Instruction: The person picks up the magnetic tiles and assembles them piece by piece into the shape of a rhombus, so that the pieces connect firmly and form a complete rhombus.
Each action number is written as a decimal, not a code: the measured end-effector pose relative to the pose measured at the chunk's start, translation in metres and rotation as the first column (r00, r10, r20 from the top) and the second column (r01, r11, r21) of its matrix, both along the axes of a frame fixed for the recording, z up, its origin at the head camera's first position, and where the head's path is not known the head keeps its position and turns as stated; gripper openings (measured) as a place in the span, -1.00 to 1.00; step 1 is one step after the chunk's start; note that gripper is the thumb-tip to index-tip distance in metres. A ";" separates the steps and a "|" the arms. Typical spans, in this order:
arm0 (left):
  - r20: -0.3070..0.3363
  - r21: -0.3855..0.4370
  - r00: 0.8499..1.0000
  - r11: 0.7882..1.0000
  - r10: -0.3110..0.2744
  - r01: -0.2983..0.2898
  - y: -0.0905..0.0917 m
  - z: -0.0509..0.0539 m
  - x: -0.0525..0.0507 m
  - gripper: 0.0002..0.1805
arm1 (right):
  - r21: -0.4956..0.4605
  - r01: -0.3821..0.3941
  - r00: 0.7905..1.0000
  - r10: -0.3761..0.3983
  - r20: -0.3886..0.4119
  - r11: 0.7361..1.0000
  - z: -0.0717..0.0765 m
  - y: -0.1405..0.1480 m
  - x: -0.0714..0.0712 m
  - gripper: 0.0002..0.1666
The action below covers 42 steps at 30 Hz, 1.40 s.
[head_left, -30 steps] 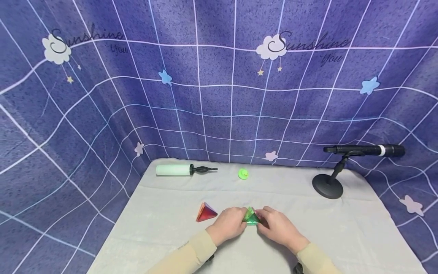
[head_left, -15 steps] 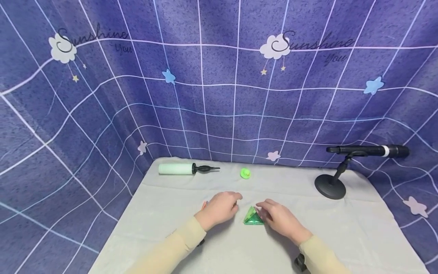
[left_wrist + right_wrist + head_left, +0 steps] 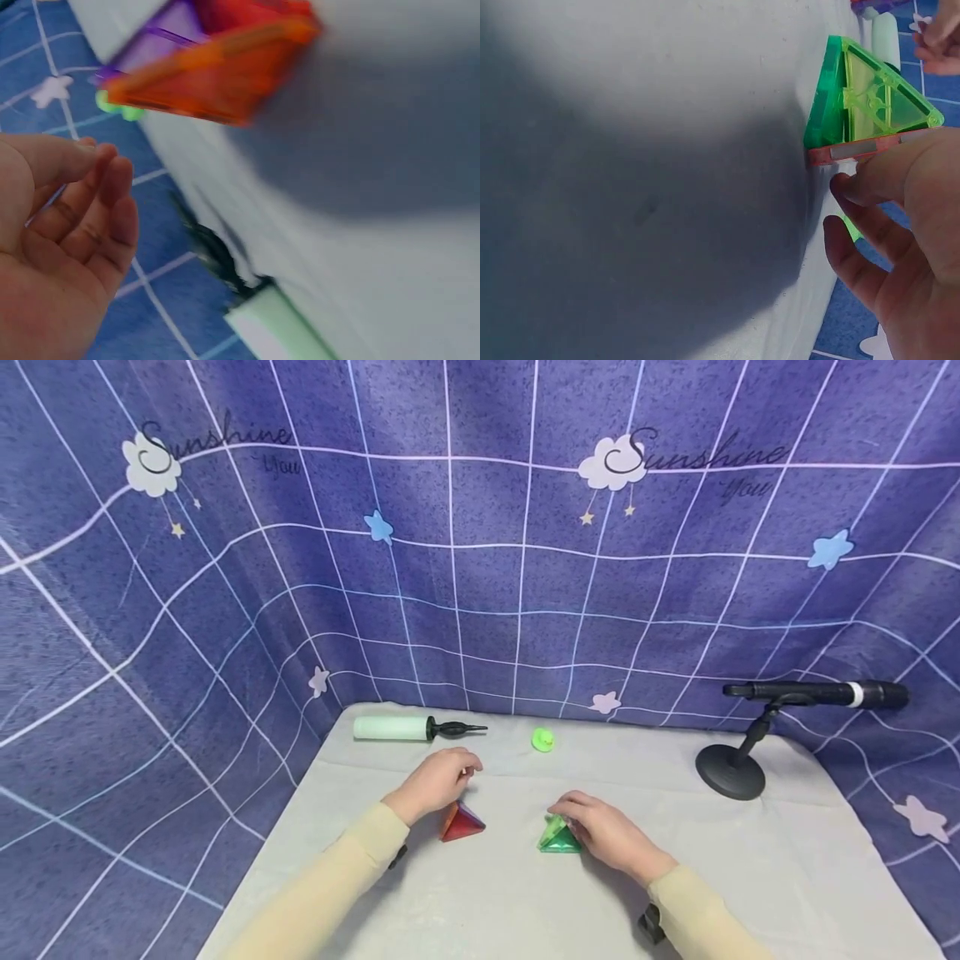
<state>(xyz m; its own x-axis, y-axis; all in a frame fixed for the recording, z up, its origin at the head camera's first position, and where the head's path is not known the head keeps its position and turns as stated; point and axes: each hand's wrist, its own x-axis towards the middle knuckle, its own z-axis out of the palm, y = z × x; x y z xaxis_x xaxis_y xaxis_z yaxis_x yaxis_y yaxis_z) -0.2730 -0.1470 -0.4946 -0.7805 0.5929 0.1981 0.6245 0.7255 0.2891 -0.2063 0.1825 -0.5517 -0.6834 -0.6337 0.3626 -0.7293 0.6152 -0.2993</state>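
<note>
A pyramid of see-through triangular magnetic tiles, red, orange and purple [image 3: 461, 823], stands on the white table; the left wrist view shows its orange side [image 3: 225, 75] blurred. My left hand [image 3: 438, 781] hovers just behind it, fingers loosely bent, holding nothing. To the right stands a second tile pyramid, green [image 3: 559, 838], with a light green side [image 3: 881, 90] and a pinkish-red one [image 3: 851, 152] in the right wrist view. My right hand [image 3: 603, 831] is right beside it, thumb by the reddish side and fingers loosely bent; whether it touches the tiles I cannot tell.
A pale green hand pump [image 3: 393, 728] with a black nozzle lies at the back left. Near the back edge sits a small bright green duck-like toy [image 3: 543, 740]. A black microphone [image 3: 817, 693] on a round-based stand is at the back right, before a purple-blue patterned curtain [image 3: 480, 568].
My left hand has left the green pyramid and moved left and back, passing over the red pyramid. My right hand has stayed beside the green pyramid, its fingers loosening. The view has shifted slightly.
</note>
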 end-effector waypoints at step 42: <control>0.185 0.018 0.971 0.989 -0.150 0.149 -0.052 -0.045 0.013 -0.65 | -0.001 0.041 0.995 -0.041 0.093 0.999 -0.001 0.007 0.005 -0.63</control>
